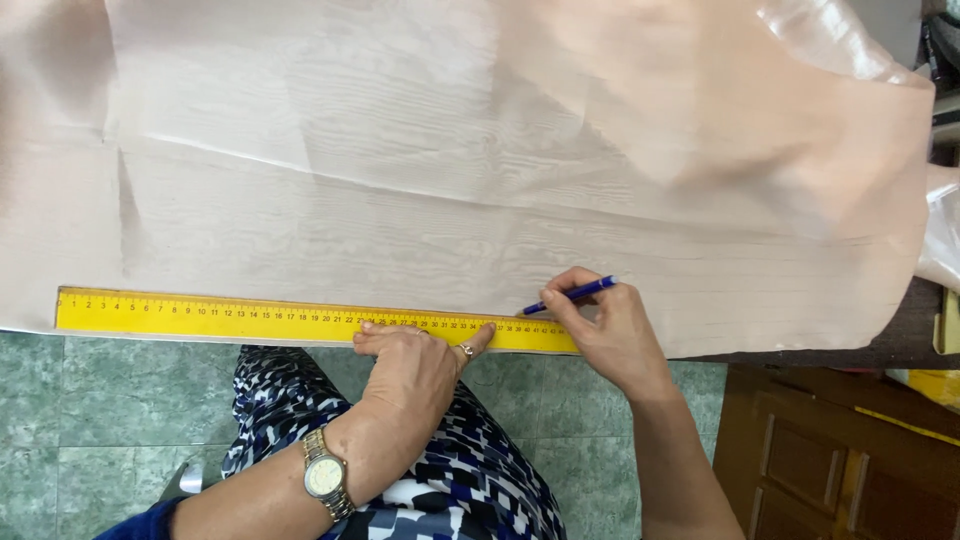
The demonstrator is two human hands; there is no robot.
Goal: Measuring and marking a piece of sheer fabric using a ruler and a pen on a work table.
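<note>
A wide sheet of pale pink fabric [480, 160] lies spread over the table. Along its near edge rests a long yellow ruler [200, 316]. My left hand [415, 360] presses flat on the ruler's right part, fingers stretched along it, with a ring on one finger and a gold watch on the wrist. My right hand [610, 335] sits just past the ruler's right end and grips a blue pen [570, 295], its tip touching the fabric right above the ruler's edge.
A green tiled floor [90, 420] shows below the table edge. A brown wooden cabinet [840, 450] stands at the lower right. Clear plastic wrap [840, 40] lies at the top right corner. My patterned blue, black and white clothing [470, 470] fills the lower middle.
</note>
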